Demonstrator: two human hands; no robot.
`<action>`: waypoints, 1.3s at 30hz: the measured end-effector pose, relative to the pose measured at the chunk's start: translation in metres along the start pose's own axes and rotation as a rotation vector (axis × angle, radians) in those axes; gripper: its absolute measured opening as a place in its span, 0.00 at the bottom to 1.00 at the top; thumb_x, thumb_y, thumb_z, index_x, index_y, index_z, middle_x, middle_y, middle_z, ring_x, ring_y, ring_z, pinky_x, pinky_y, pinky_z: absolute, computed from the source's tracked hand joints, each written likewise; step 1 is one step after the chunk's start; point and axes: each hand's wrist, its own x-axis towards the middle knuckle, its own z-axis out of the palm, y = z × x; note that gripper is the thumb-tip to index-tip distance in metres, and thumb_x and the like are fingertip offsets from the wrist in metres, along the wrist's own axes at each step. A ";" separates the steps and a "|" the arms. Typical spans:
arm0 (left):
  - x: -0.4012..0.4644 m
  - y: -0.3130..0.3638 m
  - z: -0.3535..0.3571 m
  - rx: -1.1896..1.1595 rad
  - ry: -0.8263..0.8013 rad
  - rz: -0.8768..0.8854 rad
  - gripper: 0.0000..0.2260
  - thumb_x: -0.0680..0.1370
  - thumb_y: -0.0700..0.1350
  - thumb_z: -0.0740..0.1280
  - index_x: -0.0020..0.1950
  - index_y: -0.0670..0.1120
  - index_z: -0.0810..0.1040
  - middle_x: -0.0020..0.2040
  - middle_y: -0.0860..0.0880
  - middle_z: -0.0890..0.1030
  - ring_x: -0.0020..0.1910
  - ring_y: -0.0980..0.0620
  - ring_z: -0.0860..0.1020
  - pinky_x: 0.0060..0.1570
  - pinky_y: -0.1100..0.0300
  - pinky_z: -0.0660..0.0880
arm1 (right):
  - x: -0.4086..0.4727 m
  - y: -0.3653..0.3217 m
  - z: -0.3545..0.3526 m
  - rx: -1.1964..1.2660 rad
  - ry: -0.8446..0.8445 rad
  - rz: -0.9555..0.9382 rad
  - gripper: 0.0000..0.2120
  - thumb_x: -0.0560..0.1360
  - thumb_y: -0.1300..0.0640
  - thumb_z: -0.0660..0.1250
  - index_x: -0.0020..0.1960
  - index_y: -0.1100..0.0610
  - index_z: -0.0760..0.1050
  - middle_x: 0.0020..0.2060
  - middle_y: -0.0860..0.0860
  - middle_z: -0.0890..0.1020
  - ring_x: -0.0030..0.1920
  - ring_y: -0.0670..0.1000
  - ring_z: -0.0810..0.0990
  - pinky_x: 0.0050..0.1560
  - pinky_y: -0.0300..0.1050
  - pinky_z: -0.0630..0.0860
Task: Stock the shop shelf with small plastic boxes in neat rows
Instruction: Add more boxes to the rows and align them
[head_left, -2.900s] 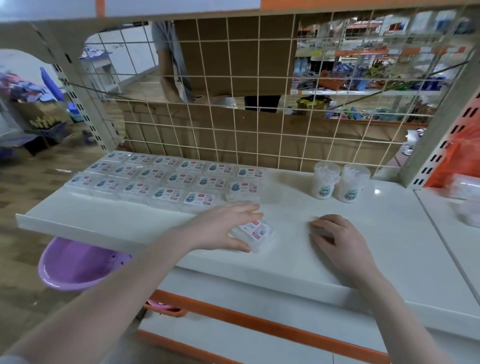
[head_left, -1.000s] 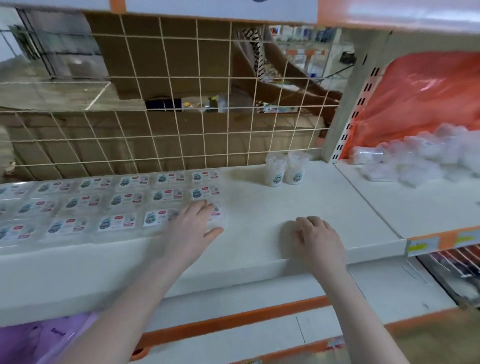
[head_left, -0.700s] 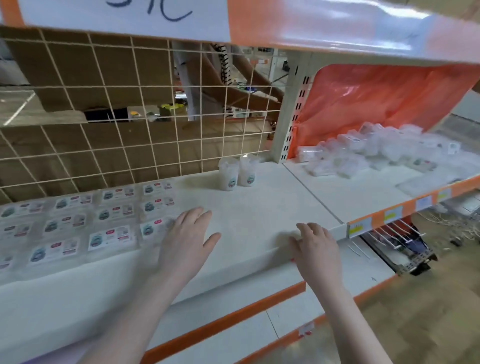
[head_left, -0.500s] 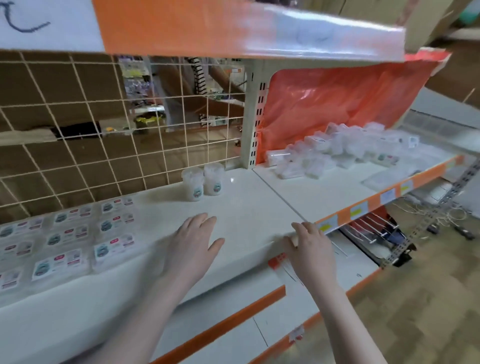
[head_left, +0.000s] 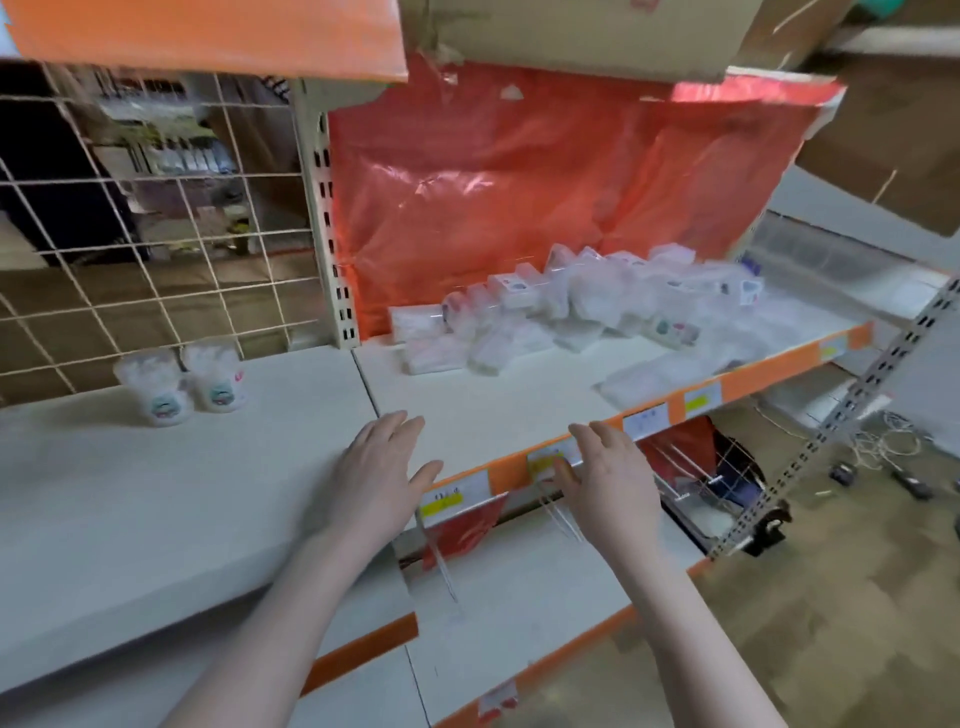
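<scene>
A loose heap of small clear plastic boxes lies at the back of the right-hand white shelf, in front of an orange plastic sheet. My left hand hovers with fingers straight over the seam between the two shelves and holds nothing. My right hand is spread over the orange front edge of the right shelf, also empty. Both hands are well short of the heap. The neat rows of boxes on the left shelf are out of view.
Two round clear tubs stand at the back of the left shelf against a wire grid. A cardboard box sits on the shelf above. Wire hooks hang below the right shelf. A slotted upright stands at right.
The view has swung right, away from the rows of boxes to the neighbouring shelf. My left hand has left the placed box and both hands have moved right, empty.
</scene>
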 end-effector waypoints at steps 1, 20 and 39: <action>0.003 0.006 0.003 0.000 0.002 -0.015 0.25 0.79 0.55 0.60 0.75 0.49 0.62 0.75 0.50 0.61 0.73 0.52 0.57 0.69 0.62 0.53 | 0.006 0.009 -0.001 0.002 -0.010 -0.014 0.16 0.74 0.57 0.67 0.59 0.64 0.75 0.53 0.61 0.78 0.55 0.62 0.75 0.54 0.54 0.70; 0.112 -0.016 0.015 0.103 0.009 -0.006 0.25 0.79 0.55 0.60 0.74 0.48 0.62 0.75 0.49 0.60 0.74 0.52 0.57 0.69 0.59 0.56 | 0.128 0.018 0.050 -0.010 -0.107 -0.184 0.19 0.78 0.51 0.59 0.66 0.59 0.70 0.62 0.56 0.73 0.62 0.57 0.70 0.58 0.46 0.64; 0.166 -0.026 0.040 0.148 -0.066 -0.049 0.25 0.80 0.55 0.59 0.76 0.52 0.58 0.77 0.53 0.55 0.76 0.56 0.52 0.70 0.61 0.51 | 0.220 0.009 0.079 -0.231 -0.362 -0.757 0.30 0.79 0.52 0.58 0.76 0.54 0.49 0.76 0.51 0.51 0.76 0.51 0.49 0.72 0.46 0.49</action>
